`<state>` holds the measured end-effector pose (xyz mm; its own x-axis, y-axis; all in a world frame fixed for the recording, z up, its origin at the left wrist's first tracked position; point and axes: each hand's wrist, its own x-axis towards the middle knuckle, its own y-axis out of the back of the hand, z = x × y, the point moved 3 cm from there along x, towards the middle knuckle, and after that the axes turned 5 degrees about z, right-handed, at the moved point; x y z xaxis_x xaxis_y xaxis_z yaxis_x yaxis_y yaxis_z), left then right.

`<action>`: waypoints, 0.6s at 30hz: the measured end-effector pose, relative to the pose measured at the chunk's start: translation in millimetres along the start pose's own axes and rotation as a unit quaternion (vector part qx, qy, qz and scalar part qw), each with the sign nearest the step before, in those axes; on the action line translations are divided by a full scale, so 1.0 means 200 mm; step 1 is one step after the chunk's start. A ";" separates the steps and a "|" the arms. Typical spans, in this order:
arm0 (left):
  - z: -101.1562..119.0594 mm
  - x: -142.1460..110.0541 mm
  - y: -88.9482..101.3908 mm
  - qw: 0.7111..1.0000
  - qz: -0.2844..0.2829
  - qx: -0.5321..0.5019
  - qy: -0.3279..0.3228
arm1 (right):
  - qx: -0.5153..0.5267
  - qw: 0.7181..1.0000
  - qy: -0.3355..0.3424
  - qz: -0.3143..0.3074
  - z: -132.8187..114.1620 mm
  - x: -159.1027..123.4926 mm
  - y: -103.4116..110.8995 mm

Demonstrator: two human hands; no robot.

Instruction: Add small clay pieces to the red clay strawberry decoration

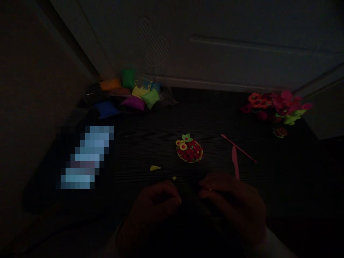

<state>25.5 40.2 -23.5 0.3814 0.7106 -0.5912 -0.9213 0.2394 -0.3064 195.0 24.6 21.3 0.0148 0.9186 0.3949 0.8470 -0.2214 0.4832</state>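
In dim light both hands hover at the near side of the dark table. My left hand point(154, 206) is closed, thumb and forefinger pressed together; anything between them is too dark to see. My right hand point(233, 204) pinches a tiny yellowish bit of clay point(210, 190) between thumb and fingers. Beyond them lies a small clay basket point(189, 162) with a yellow rim, filled with red berry-like balls, yellow flowers and a green leafy flower. A yellow clay scrap point(155, 168) and a small flat yellow piece point(174, 178) lie just past my left hand.
A pink clay knife point(235, 161) and a thin pink stick tool point(239, 148) lie right of the basket. Coloured clay packets point(134, 103) sit at the back left, clay flowers point(285, 104) at the back right. A lit, pixelated screen point(88, 154) stands at left.
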 end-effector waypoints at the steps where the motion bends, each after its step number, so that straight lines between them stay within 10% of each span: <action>1: 0.00 0.00 0.00 1.000 0.000 0.004 -0.003 | -0.001 1.000 0.004 -0.003 0.00 0.01 0.00; 18: 0.02 0.00 -0.01 1.000 0.014 0.025 0.010 | 0.022 0.999 -0.021 0.015 0.00 -0.01 0.00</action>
<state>27.4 42.5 -21.2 0.3572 0.7035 -0.6144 -0.9338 0.2535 -0.2526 195.4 23.1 19.7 0.0623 0.9250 0.3749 0.8680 -0.2356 0.4371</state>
